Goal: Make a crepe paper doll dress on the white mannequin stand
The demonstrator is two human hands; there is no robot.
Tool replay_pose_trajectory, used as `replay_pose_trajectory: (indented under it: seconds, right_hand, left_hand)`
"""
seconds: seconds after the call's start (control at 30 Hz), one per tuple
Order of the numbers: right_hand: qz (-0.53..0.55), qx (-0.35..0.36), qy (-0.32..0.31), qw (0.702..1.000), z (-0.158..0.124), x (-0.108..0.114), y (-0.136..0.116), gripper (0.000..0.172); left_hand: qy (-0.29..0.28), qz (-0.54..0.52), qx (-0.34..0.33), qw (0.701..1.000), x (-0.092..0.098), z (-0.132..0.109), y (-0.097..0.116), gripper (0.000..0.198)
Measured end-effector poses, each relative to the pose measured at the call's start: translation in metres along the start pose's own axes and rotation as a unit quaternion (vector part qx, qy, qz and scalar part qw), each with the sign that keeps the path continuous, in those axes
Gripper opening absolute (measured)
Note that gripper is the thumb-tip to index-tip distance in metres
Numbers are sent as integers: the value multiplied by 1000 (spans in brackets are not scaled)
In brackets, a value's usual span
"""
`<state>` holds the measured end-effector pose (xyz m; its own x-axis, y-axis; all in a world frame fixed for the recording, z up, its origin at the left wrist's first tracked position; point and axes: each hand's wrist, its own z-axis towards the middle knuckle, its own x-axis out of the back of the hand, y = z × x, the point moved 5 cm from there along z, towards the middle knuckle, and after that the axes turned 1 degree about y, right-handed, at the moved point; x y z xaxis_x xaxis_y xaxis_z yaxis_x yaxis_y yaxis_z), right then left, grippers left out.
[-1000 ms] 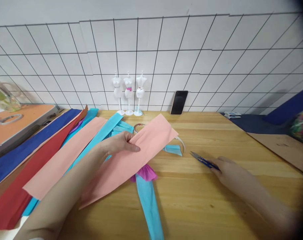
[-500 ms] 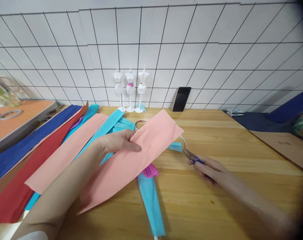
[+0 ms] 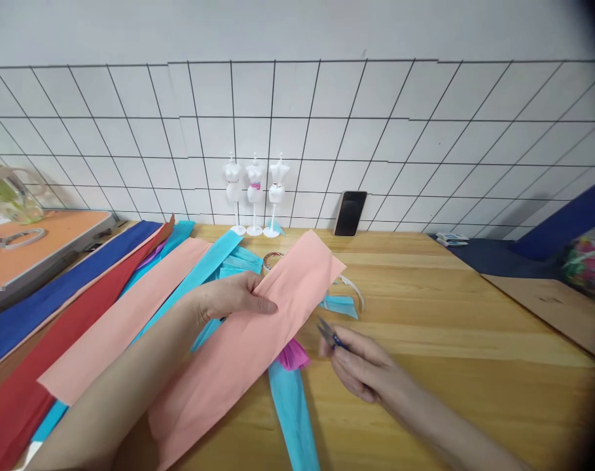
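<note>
My left hand [image 3: 238, 296] grips a long strip of pink crepe paper [image 3: 300, 281] by its upper left edge, thumb on top, and holds it slanted over the table. Just right of that strip, my right hand [image 3: 363, 369] holds small blue-handled scissors [image 3: 329, 335], blades pointing up and left, apart from the paper as far as I can see. Partly hidden under the pink paper are a gathered magenta piece [image 3: 294, 355] and a blue strip [image 3: 291, 412]. A smaller blue piece [image 3: 341, 305] lies beyond the scissors, near a thin white band [image 3: 355, 288].
Several coloured paper strips, among them a red one [image 3: 76, 333] and a dark blue one [image 3: 66, 288], cover the left side. Three white mini mannequins [image 3: 254, 190] and a phone [image 3: 350, 214] stand by the tiled wall. Brown cardboard [image 3: 547, 304] lies at right.
My right hand has brought the scissors left and nearer to me, away from the small blue piece towards the pink paper's edge. My left hand keeps its grip. The view has tilted up slightly.
</note>
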<state>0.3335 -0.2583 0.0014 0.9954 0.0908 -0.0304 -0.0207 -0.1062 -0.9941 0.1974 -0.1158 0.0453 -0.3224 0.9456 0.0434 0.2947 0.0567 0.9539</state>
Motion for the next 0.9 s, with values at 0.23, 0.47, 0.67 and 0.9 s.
replay_pose_trajectory:
  seconds: [0.23, 0.47, 0.67, 0.9]
  right_hand:
    - [-11, 22, 25, 999, 11, -7, 0, 43]
    - [97, 25, 181, 978, 30, 2, -11, 39]
    - [91, 51, 291, 951, 32, 21, -6, 46]
    - [36, 79, 301, 950, 26, 25, -8, 39]
  left_hand:
    - [30, -5, -11, 999, 6, -1, 3, 24]
    - [30, -4, -18, 999, -9, 3, 5, 26]
    - [16, -50, 17, 998, -22, 10, -4, 26]
    - [110, -29, -1, 994, -17, 15, -6, 17]
